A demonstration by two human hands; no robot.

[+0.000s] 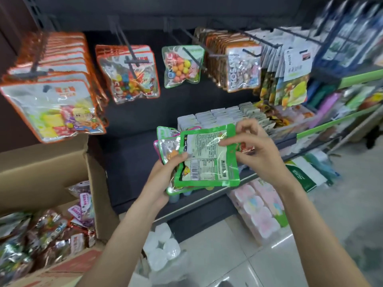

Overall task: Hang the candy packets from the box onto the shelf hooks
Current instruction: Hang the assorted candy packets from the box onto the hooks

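Note:
My left hand [165, 172] grips a small stack of candy packets from below. The top one is a green-edged packet [207, 158], back side up with a barcode. My right hand [252, 148] pinches that packet's upper right edge with thumb and fingers. Behind the hands, one green packet of coloured balls [182, 66] hangs alone on a black shelf hook [193, 56]. Orange-edged packets [128, 73] hang on the hook to its left. The open cardboard box [93, 183] at lower left holds several more packets [47, 235].
A thick row of orange packets [51, 96] hangs at far left, another row [234, 59] at right. White boxes [217, 117] line the shelf under my hands. Pink and white wrapped rolls [259, 212] and clear bundles [159, 249] sit on the tiled floor.

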